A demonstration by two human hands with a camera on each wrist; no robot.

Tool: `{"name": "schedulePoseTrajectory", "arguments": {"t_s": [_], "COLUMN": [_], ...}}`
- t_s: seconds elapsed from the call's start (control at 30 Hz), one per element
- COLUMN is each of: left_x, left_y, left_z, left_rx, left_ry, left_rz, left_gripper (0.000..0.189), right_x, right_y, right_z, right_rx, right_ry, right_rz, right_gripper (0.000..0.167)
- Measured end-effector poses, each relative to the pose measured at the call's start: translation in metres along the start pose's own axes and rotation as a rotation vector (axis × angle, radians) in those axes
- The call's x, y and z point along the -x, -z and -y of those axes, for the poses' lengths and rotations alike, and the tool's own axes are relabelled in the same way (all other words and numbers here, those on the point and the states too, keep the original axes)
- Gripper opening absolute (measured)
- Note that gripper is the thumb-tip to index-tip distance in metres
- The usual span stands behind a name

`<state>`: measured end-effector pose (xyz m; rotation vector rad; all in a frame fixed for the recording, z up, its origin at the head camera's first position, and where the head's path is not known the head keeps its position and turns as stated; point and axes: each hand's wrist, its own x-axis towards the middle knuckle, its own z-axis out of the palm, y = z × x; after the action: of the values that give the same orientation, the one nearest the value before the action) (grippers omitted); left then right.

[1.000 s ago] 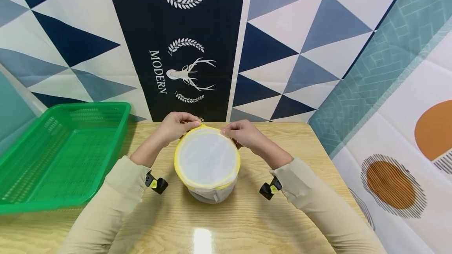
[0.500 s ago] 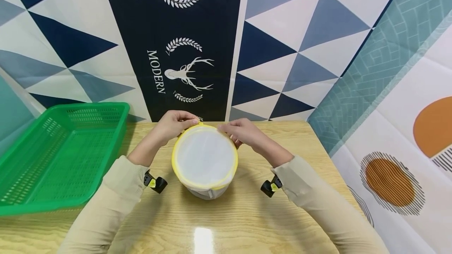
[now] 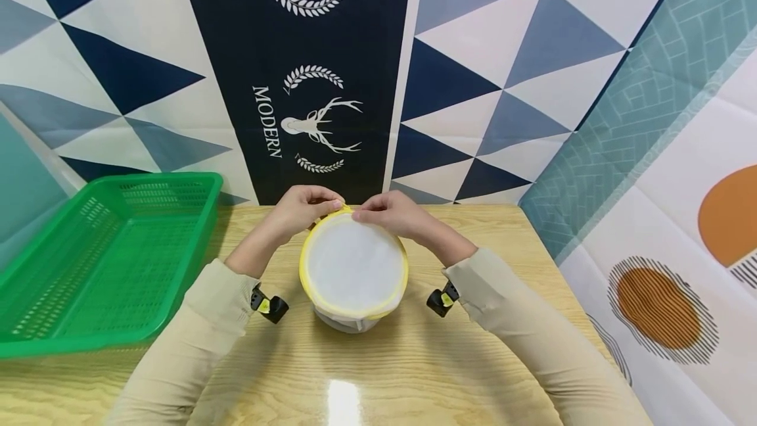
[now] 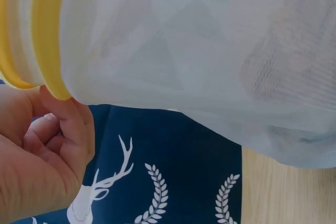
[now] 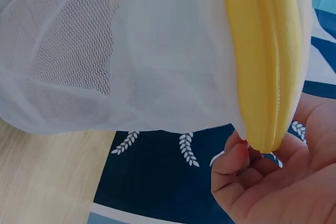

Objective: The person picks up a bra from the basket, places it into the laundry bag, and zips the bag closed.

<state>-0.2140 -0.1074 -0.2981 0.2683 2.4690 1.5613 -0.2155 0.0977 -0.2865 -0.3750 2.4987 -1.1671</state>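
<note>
A white mesh laundry bag [image 3: 355,261] stands on the table, round end up, with a yellow zipper band circling its top. At the band's far edge my left hand [image 3: 301,208] pinches the bag, thumb on top. Close beside it, my right hand [image 3: 393,214] pinches the same far edge, just right of the left fingertips. In the left wrist view, two yellow bands [image 4: 47,40] part near the left fingers, with a gap between them. The zipper [image 5: 265,66] runs closed down to my right hand [image 5: 278,166] in the right wrist view. The zipper pull is not discernible.
A green plastic basket [image 3: 112,268] sits on the left of the wooden table [image 3: 402,373]. A patterned cloth wall [image 3: 319,38] rises right behind the bag at the table's far edge. Another patterned cloth [image 3: 662,268] hangs on the right.
My right hand has slid left along the bag's far edge, nearer to the left hand. The left hand keeps its pinch. The view has shifted slightly.
</note>
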Motion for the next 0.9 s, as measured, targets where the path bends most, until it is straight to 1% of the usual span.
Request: {"name": "schedulePoseTrajectory", "arguments": {"t_s": [0.17, 0.3, 0.43, 0.53, 0.63, 0.77, 0.9], "left_x": [-0.0009, -0.0022, -0.0034, -0.0041, -0.0049, -0.0049, -0.0045], "left_y": [-0.0022, -0.0041, -0.0056, -0.0067, -0.0072, -0.0066, -0.0032], "left_z": [0.0002, 0.0016, 0.0029, 0.0028, 0.0031, 0.0041, 0.0065], "left_rx": [-0.014, -0.023, -0.04, -0.055, -0.067, -0.077, -0.072], "left_ry": [-0.01, -0.026, -0.042, -0.048, -0.052, -0.043, 0.002], "left_rz": [-0.006, -0.012, -0.02, -0.026, -0.035, -0.047, -0.057], "left_gripper": [0.024, 0.024, 0.023, 0.023, 0.023, 0.022, 0.022], "right_x": [0.0004, 0.0011, 0.0011, 0.0015, 0.0015, 0.0021, 0.003], "right_y": [-0.0002, 0.0001, 0.001, 0.0019, 0.0028, 0.0039, 0.0053], "right_z": [-0.002, -0.0033, -0.0041, -0.004, -0.0045, -0.0063, -0.0095], "right_rx": [0.007, 0.026, 0.07, 0.089, 0.085, 0.07, 0.052], "right_ry": [-0.006, 0.016, 0.044, 0.047, 0.033, 0.01, -0.023], "right_rz": [-0.002, 0.006, 0.006, -0.009, -0.021, -0.035, -0.061], "right_gripper": [0.027, 0.025, 0.024, 0.022, 0.022, 0.023, 0.023]}}
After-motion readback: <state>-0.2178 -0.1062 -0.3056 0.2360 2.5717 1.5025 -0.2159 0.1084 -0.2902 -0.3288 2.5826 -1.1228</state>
